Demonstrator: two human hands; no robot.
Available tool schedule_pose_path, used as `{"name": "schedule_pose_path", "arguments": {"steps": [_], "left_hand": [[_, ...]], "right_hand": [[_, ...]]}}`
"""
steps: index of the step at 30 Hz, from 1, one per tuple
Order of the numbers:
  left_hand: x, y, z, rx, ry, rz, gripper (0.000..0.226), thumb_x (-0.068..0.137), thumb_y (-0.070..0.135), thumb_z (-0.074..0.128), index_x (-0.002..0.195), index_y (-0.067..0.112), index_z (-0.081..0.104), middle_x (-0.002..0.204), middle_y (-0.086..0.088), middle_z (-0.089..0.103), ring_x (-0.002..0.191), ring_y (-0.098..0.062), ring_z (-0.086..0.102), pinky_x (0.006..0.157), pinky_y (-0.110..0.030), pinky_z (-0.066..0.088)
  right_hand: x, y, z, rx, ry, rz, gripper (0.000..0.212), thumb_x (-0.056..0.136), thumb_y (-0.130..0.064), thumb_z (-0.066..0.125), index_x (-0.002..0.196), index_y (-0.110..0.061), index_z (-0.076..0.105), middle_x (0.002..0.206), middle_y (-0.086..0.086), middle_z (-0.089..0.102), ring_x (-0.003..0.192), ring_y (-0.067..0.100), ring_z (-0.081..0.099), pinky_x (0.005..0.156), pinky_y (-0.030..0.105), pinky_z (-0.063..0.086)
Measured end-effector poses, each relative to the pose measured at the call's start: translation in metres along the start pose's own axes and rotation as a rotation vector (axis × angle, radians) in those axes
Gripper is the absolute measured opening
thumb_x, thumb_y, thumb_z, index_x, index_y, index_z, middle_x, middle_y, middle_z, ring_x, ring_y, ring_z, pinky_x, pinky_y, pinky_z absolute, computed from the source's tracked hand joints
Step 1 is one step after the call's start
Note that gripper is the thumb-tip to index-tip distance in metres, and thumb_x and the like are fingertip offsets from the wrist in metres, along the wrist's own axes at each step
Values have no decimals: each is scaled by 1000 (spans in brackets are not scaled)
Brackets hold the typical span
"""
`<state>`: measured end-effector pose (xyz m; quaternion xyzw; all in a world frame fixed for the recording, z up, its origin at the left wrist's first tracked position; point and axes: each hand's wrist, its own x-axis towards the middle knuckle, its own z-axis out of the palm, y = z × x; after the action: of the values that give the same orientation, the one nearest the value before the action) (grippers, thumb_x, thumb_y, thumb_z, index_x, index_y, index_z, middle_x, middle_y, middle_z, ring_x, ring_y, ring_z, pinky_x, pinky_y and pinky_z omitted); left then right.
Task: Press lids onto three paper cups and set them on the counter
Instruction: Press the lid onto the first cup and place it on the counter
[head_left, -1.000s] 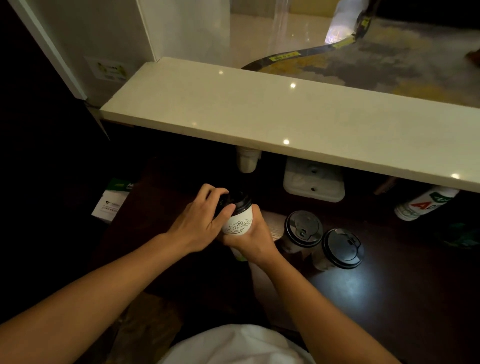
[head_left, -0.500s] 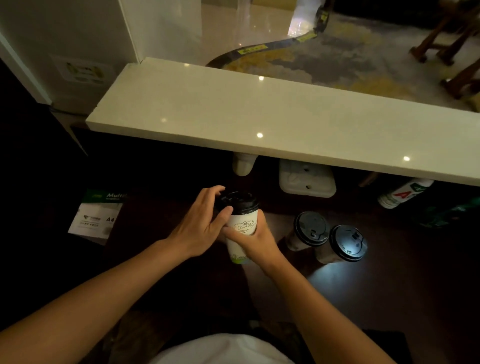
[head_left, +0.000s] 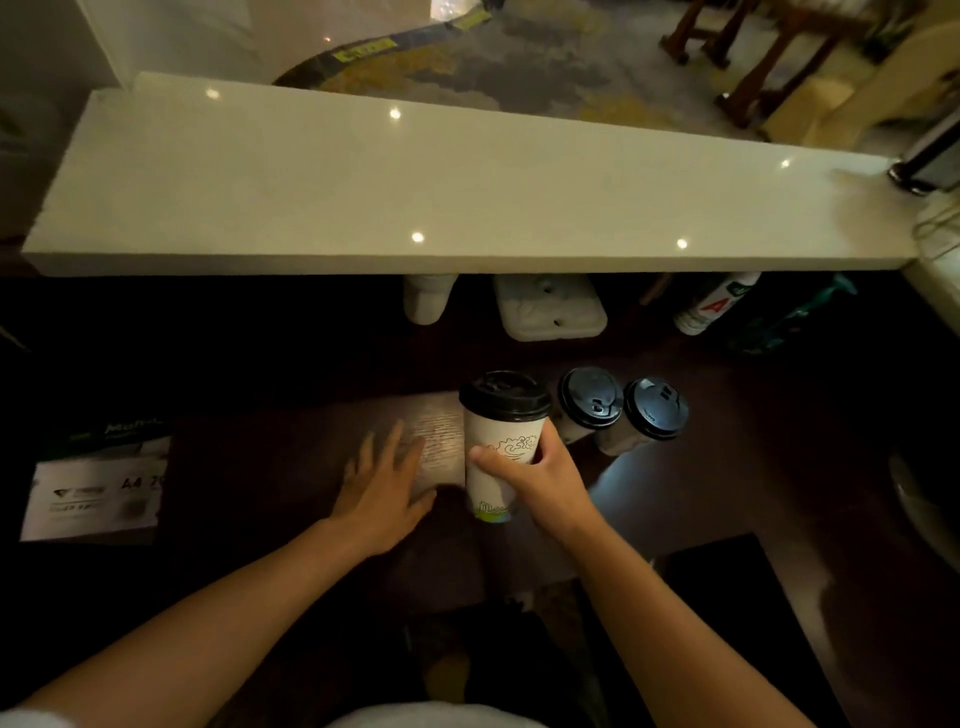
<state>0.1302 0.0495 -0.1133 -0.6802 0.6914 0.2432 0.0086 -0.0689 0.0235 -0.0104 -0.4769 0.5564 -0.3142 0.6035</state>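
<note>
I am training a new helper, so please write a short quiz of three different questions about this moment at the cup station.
1. True or false: the left hand grips the held cup.
2. How many cups carry a black lid? A) one B) two C) three
3. Fill in: no cup stands on the pale ___ yet.

Key: 1 false, it is open beside it; the right hand holds it. 2 C. 3 counter.

Dim down here under the counter (head_left: 467, 187); its pale top catches small ceiling-light glints. Toward twelve o'clock the room is brighter. A soft glow pools on the dark surface at three o'clock. Edges bow and blur.
</note>
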Motion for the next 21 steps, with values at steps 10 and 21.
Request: {"name": "schedule_pose_path", "arguments": {"steps": [10, 21], "left_hand": [[7, -25, 42, 138, 50, -205, 99, 69, 86, -11, 147, 28, -24, 157, -11, -30, 140, -49, -29, 108, -69, -15], [10, -29, 55, 186, 130, -211, 92, 78, 82, -1, 150, 28, -20, 160, -12, -23, 141, -49, -26, 110, -70, -11]], "right_hand": [[-5, -5, -15, -120, 7, -45, 60, 75, -8, 87, 124, -26, 56, 112, -1, 75, 101, 10, 73, 81, 27, 60], [12, -125, -24, -717, 85, -510, 83, 67, -9, 86, 139, -24, 49, 125, -7, 59, 117, 16, 59, 98, 35, 51]]}}
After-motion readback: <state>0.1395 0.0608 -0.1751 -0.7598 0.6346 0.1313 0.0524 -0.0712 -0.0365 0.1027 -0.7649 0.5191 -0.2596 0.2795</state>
